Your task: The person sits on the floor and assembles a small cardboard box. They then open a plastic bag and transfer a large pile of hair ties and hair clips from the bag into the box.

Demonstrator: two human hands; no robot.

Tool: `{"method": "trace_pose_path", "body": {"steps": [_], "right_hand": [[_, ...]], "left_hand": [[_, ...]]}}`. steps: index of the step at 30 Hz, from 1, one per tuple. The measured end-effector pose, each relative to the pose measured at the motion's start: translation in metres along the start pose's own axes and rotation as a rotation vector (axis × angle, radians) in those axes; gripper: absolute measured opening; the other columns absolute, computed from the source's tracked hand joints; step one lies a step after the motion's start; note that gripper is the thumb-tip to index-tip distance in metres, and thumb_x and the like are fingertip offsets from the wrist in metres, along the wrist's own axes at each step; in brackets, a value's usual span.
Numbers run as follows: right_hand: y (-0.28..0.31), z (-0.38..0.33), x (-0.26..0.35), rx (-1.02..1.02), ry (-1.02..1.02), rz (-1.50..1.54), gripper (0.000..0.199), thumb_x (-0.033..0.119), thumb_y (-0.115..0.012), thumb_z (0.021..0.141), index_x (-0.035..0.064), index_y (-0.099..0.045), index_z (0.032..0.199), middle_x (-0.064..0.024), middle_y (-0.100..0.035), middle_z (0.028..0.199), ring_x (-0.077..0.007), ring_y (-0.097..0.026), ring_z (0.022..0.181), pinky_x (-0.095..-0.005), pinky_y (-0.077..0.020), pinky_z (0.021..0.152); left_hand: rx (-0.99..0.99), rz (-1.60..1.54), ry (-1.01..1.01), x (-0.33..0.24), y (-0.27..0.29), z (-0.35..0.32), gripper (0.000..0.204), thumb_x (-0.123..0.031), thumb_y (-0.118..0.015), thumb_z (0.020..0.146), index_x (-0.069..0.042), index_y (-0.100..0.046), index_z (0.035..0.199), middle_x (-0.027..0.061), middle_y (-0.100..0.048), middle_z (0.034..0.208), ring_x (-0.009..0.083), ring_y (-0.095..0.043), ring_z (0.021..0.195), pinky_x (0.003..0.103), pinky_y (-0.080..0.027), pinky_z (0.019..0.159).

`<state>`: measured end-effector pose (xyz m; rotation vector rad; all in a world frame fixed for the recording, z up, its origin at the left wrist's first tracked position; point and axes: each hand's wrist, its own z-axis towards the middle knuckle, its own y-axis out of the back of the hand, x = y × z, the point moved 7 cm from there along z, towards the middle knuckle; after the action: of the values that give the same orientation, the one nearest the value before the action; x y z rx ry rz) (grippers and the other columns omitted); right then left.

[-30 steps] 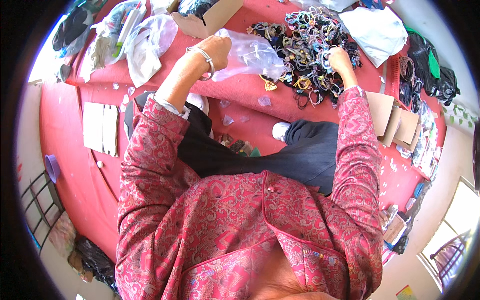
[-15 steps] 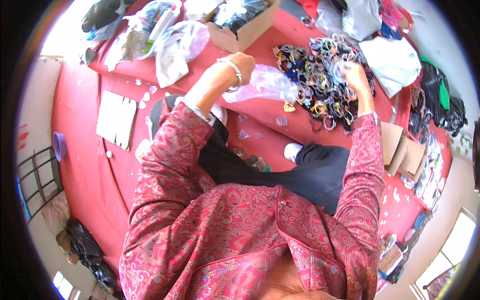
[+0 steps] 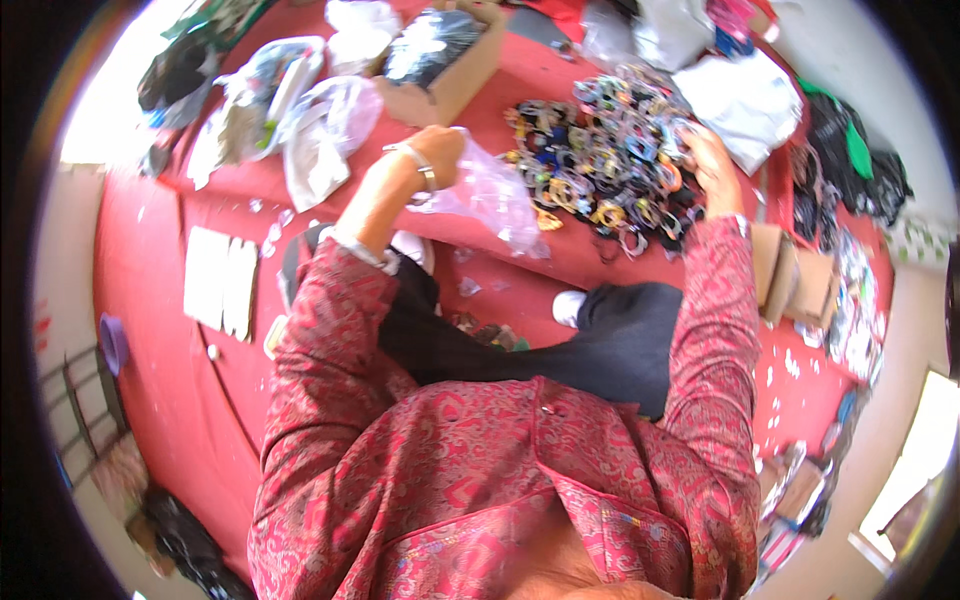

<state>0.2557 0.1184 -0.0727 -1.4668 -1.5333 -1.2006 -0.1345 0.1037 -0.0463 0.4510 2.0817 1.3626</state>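
Sleeves of patterned red come up from the lower edge. Left hand (image 3: 435, 152) is clenched on a clear bag (image 3: 487, 195), held up above the red cloth (image 3: 150, 300). Right hand (image 3: 712, 165) rests on the bangle pile (image 3: 605, 165); its grip cannot be told. Beyond stands a cardboard box (image 3: 445, 60).

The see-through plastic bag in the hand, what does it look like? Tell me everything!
The clear plastic bag is thin, crinkly and shiny, like soft film. The left hand grips its top edge, and the rest hangs down and spreads out, its lower end near the red cloth. It looks empty, though I cannot be sure. It lies just left of the pile of colourful bangles.
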Motion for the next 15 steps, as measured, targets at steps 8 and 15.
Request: {"method": "trace_pose_path", "body": {"steps": [8, 15], "right_hand": [[-0.006, -0.013, 0.015, 0.084, -0.008, 0.206, 0.017, 0.015, -0.055, 0.086, 0.0044, -0.056, 0.099, 0.0011, -0.056, 0.078, -0.0034, -0.049, 0.059, -0.0154, -0.0337, 0.043], [-0.052, -0.009, 0.008, 0.278, 0.027, 0.045, 0.022, 0.011, -0.05, 0.086, -0.0003, -0.056, 0.103, -0.0059, -0.063, 0.094, -0.013, -0.06, 0.082, -0.0217, -0.0479, 0.066]], "left_hand": [[0.091, -0.006, 0.076, 0.001, -0.008, 0.01, 0.032, 0.003, -0.049, 0.062, 0.005, -0.057, 0.093, 0.0238, -0.061, 0.078, 0.0348, -0.062, 0.079, 0.04, -0.049, 0.071], [-0.06, 0.071, -0.008, 0.014, 0.0, 0.003, 0.026, 0.0, -0.051, 0.06, 0.004, -0.057, 0.086, 0.0244, -0.06, 0.077, 0.0365, -0.061, 0.078, 0.04, -0.049, 0.071]]}}
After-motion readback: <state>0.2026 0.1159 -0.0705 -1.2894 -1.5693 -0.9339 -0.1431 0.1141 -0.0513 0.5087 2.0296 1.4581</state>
